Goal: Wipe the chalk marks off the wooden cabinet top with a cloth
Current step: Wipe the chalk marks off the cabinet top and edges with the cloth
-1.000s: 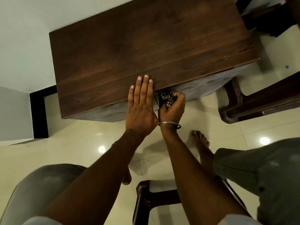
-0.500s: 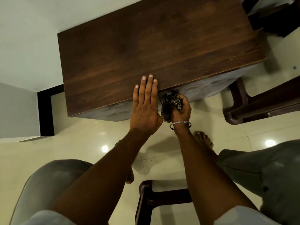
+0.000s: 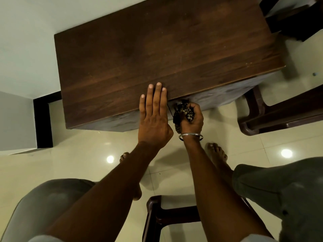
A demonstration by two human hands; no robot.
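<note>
The dark wooden cabinet top fills the upper middle of the view, and I see no clear chalk marks on it. My left hand lies flat with fingers together over the cabinet's near edge. Just to its right, my right hand is closed around a bunched patterned cloth, held against the cabinet's front face below the top edge. A metal bangle sits on that wrist.
A dark chair stands to the right of the cabinet, and another dark piece of furniture sits at the top right. Under me is a dark stool frame on the glossy tiled floor. A wall corner is at left.
My right hand with the cloth has slipped down from the cabinet's edge onto its front face. My left hand has stayed flat on the near edge.
</note>
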